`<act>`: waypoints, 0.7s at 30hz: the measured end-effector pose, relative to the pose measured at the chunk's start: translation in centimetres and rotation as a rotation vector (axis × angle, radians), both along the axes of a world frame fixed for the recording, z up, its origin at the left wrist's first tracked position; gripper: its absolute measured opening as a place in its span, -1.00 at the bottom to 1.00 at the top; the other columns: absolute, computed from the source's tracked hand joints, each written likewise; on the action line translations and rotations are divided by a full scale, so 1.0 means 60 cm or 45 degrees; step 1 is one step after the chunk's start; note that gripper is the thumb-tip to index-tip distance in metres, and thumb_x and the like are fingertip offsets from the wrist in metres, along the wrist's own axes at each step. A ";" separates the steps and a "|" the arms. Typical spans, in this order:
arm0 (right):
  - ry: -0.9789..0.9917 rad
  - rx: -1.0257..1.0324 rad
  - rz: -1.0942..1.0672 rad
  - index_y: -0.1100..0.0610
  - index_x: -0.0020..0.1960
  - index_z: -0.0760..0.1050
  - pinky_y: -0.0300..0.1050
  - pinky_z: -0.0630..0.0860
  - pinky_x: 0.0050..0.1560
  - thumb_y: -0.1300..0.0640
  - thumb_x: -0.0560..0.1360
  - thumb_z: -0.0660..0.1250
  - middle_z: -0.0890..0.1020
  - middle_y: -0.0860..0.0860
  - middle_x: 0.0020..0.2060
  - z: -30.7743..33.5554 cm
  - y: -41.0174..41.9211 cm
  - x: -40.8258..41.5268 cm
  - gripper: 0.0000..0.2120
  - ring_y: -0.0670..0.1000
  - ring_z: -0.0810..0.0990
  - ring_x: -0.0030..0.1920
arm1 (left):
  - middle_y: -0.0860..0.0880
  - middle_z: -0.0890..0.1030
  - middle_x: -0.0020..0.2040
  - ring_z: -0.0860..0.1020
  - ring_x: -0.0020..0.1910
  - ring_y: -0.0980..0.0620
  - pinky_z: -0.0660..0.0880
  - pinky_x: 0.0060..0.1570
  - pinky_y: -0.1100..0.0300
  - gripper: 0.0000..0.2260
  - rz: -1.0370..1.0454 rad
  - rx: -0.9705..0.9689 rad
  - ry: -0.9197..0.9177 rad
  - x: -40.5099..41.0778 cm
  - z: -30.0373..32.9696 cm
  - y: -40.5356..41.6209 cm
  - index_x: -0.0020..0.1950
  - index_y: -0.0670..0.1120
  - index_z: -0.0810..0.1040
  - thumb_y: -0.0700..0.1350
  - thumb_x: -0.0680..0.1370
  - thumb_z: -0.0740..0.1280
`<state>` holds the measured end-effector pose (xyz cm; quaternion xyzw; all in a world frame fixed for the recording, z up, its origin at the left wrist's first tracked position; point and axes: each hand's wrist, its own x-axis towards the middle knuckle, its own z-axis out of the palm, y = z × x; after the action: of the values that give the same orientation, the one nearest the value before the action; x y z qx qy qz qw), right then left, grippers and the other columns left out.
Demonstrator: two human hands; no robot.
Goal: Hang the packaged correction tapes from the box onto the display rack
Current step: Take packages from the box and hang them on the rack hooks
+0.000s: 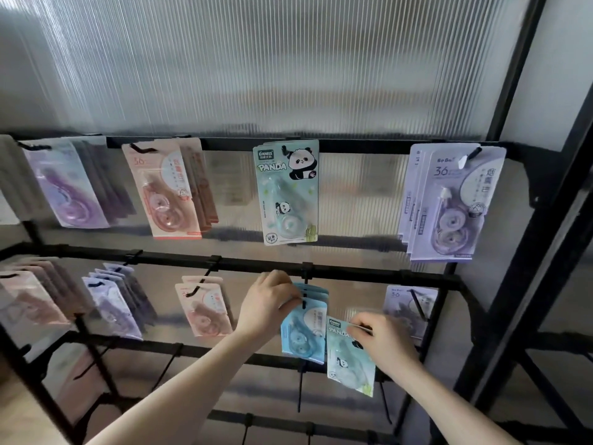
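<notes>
Blue packs [303,329] on hook, left grip [268,303] pinching; right grip [382,338] holding panda pack [348,361].

Both bare forearms reach up and forward from the bottom edge, converging toward the middle. The left hand [268,303] is raised higher, back of the hand toward the camera, fingers curled at the top with the thumb side turned right. The right hand [383,343] sits lower and to the right, wrist bent, thumb and forefinger closed in a pinching grip.

Mint panda correction tape pack [349,354], tilted, unhung
</notes>
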<state>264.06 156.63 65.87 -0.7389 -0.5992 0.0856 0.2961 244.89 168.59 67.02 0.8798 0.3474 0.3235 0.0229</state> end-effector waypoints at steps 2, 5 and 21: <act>-0.003 0.004 -0.010 -0.06 -0.36 0.40 -0.35 0.25 -0.38 0.06 0.49 0.35 0.47 -0.15 -0.47 0.003 -0.001 0.000 -0.73 -0.18 0.44 -0.38 | -0.08 0.60 0.11 0.56 0.03 -0.14 0.47 -0.04 0.06 -0.93 -0.037 -0.015 0.024 0.004 -0.003 0.005 -0.13 -0.12 0.65 -0.15 0.44 0.41; -0.028 0.001 -0.017 0.01 -0.29 0.51 -0.38 0.25 -0.37 0.04 0.50 0.34 0.49 -0.15 -0.44 0.005 -0.006 -0.001 -0.81 -0.17 0.46 -0.35 | -0.02 0.53 0.28 0.52 0.18 -0.04 0.35 0.01 0.26 -0.88 -0.059 -0.099 0.003 0.008 -0.012 0.010 -0.02 -0.17 0.60 -0.15 0.53 0.33; 0.047 0.034 -0.020 -0.15 -0.43 0.29 -0.12 0.41 -0.26 0.07 0.48 0.36 0.53 -0.13 -0.46 0.026 -0.020 -0.002 -0.62 -0.11 0.50 -0.37 | -0.05 0.56 0.24 0.55 0.16 -0.07 0.50 0.04 0.09 -0.81 -0.085 -0.018 0.133 0.002 0.004 -0.002 0.12 -0.12 0.57 -0.10 0.55 0.29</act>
<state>263.92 155.43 67.41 -0.7379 -0.5889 0.0891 0.3176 244.98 168.47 67.25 0.9065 0.3209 0.2736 0.0216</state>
